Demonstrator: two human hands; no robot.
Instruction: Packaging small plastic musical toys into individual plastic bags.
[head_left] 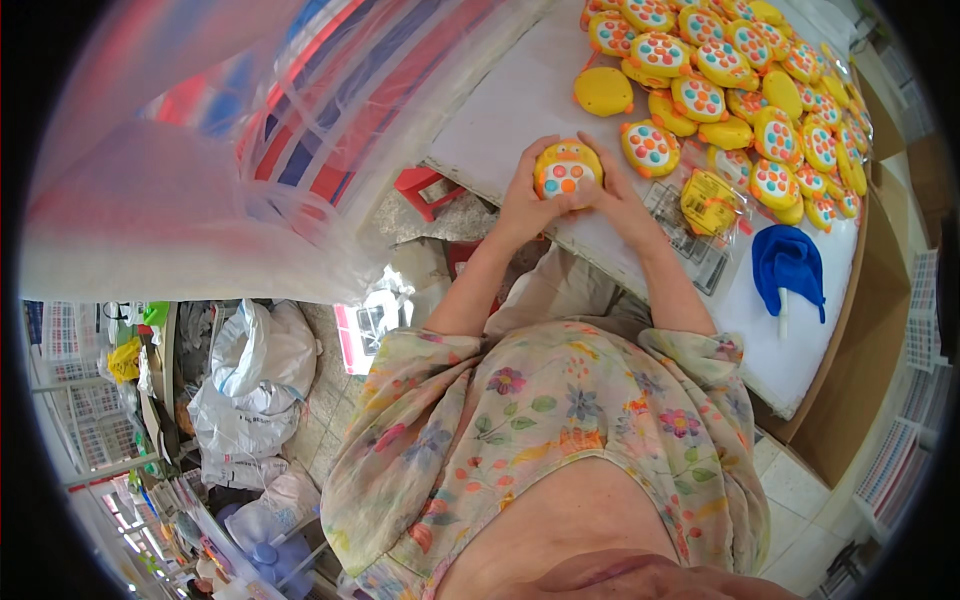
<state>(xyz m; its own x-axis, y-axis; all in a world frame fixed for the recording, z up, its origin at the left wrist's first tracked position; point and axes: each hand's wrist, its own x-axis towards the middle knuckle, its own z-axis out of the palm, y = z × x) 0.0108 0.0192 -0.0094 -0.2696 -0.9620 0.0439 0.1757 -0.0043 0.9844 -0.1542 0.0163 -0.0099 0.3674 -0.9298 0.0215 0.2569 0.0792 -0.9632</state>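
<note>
Between my two hands sits a yellow toy (567, 170), rounded, with an orange animal face and a white panel of coloured round buttons turned up. My left hand (523, 208) is wrapped round its left side. From the other side my right hand (620, 200) grips it, thumb across the lower buttons. Just right of my hands are a yellow toy in a clear bag (709, 203) and some flat, clear printed bags (690, 235). A large heap of similar toys (700, 95) spreads beyond them, some with plain yellow backs up.
The white tabletop (500, 110) runs diagonally under my hands. A blue cloth cap-like thing (788, 268) lies at its right. Striped plastic sheeting (330, 110) covers the far left. A red stool (428, 192), white sacks (250, 370) and a brown carton (860, 340) stand around.
</note>
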